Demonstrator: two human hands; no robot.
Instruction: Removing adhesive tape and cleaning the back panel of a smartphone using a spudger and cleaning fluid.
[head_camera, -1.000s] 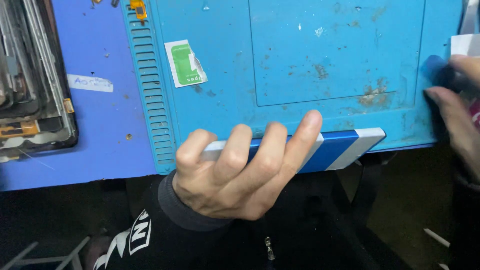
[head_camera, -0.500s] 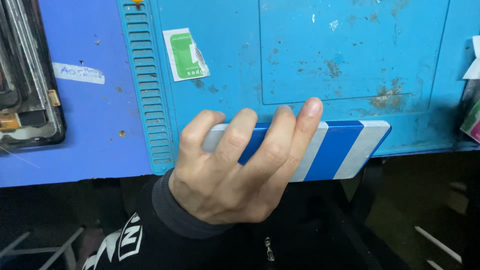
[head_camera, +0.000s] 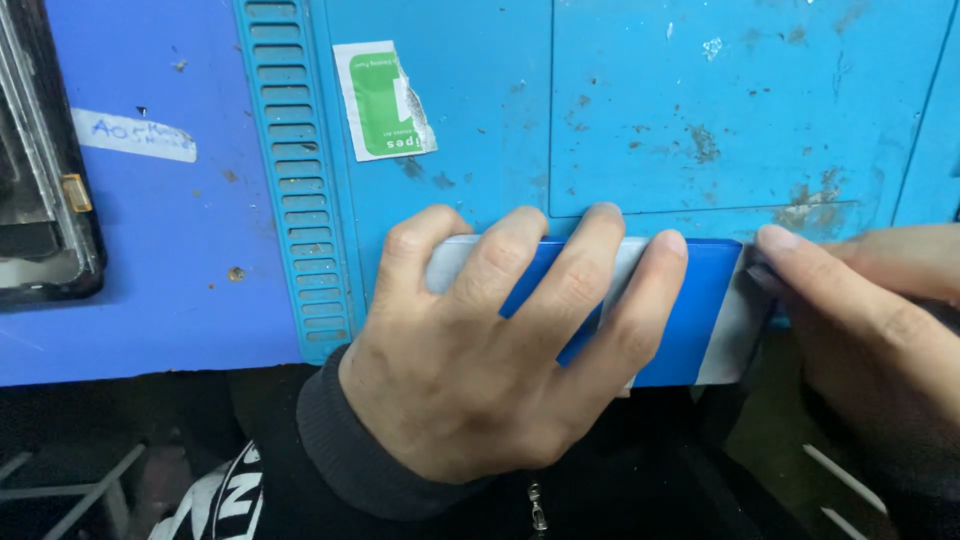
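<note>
So the blue-painted worktop (head_camera: 180, 250) is taking up most of the view, pretty scuffed and speckled with dirt. At the far left edge a black-framed tray of glassy panels (head_camera: 40, 190) is lying on it, and just right of that a strip of white tape with handwriting (head_camera: 133, 135) is sticking to the surface. Next comes the lighter teal silicone work mat (head_camera: 700, 100), which is covering the rest of the worktop; its left border is running down as a column of little slotted compartments (head_camera: 300, 180). A torn white and green sticker (head_camera: 385, 100) is sitting on the mat near the top, curling a bit at one side. The mat's showing lots of brown stains and a big recessed rectangle outline. Below the worktop's front edge everything's going dark, just the person's black clothing with a white print.

The left hand (head_camera: 490, 360) is lying palm-down with fingers spread over a flat rectangular device with blue and white diagonal stripes (head_camera: 700, 310), pressing it against the near edge of the mat, thumb side hidden underneath, so it's clamping the thing in place. The device is resting lengthwise along that front edge. The right hand (head_camera: 870, 300) is coming in from the right, fingers mostly straight, fingertips touching the device's white right end; can't tell if it's actually pinching it.
</note>
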